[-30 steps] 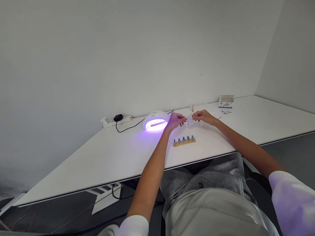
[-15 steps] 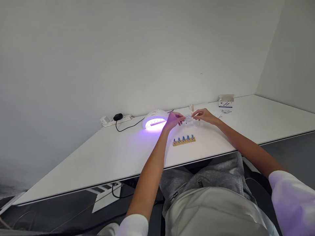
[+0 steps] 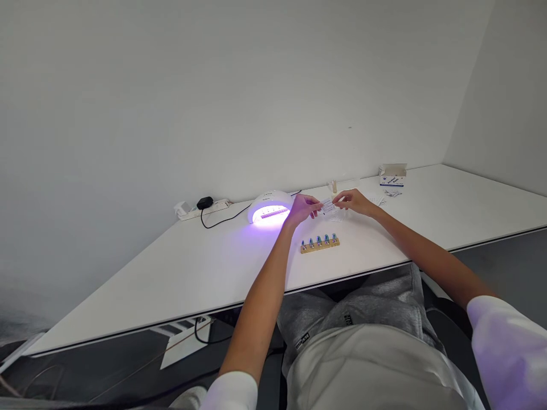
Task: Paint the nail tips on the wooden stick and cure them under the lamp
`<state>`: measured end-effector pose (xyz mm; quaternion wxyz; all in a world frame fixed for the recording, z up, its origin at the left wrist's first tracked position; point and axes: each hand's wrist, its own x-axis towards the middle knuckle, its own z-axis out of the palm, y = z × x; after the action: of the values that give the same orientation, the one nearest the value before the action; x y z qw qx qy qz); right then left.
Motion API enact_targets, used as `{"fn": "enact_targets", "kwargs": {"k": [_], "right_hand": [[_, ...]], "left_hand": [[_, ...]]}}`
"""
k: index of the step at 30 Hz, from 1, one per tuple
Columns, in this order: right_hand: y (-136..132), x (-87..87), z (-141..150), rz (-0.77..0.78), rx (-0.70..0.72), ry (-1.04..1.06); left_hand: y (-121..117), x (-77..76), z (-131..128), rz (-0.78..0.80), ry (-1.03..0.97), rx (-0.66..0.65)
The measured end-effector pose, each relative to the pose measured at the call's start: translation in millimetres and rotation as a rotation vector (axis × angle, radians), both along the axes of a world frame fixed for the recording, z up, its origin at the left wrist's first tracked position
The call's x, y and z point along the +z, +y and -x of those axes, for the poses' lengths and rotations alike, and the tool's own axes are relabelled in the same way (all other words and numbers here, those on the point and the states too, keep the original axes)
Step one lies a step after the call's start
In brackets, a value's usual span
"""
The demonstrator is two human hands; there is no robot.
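Observation:
My left hand [image 3: 304, 208] pinches the left edge of a small white printed packet [image 3: 328, 206]. On the packet's right edge, the fingertips of my right hand [image 3: 351, 201] are closed too, so both hands hold it just above the table. In front of them lies a wooden strip [image 3: 320, 247] carrying several blue-green false nails [image 3: 318, 241] on small stands. A white nail lamp [image 3: 272, 199], glowing purple inside, stands left of my left hand, and a similar strip shows within it. Clear plastic pieces lie behind and below the packet, partly hidden by my hands.
At the back right stands an open alcohol pads box [image 3: 392, 176], with small packets [image 3: 393, 193] before it. A power strip [image 3: 205, 209] with a black adapter [image 3: 204, 203] sits at the back left, and its cable runs towards the lamp. The white table's [image 3: 192, 273] front edge is near my lap.
The packet has tilted slightly between my fingers, and my right fingertips have shifted a little left. Both arms, the lamp and the strip of nails look the same.

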<state>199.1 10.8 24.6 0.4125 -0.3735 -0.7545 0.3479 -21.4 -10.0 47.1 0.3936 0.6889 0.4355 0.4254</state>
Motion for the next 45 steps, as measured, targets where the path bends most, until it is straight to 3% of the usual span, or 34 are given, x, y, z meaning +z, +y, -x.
{"fn": "enact_targets", "kwargs": {"k": [14, 25, 32, 38, 45], "right_hand": [[2, -2.2, 3, -0.027, 0.025, 0.028], [0, -5.4, 8, 0.036, -0.065, -0.033], [-3, -1.5, 9, 0.027, -0.193, 0.006], [-8, 2.3, 9, 0.064, -0.126, -0.034], [-8, 4.1, 11, 0.066, -0.144, -0.058]], "left_hand": [[1, 0.0, 0, 0.018, 0.04, -0.002], [-3, -3.7, -9, 0.001, 0.044, -0.011], [-1, -5.1, -12, -0.025, 0.001, 0.01], [-3, -3.9, -12, -0.018, -0.001, 0.008], [0, -6.6, -10, -0.019, 0.012, -0.013]]}}
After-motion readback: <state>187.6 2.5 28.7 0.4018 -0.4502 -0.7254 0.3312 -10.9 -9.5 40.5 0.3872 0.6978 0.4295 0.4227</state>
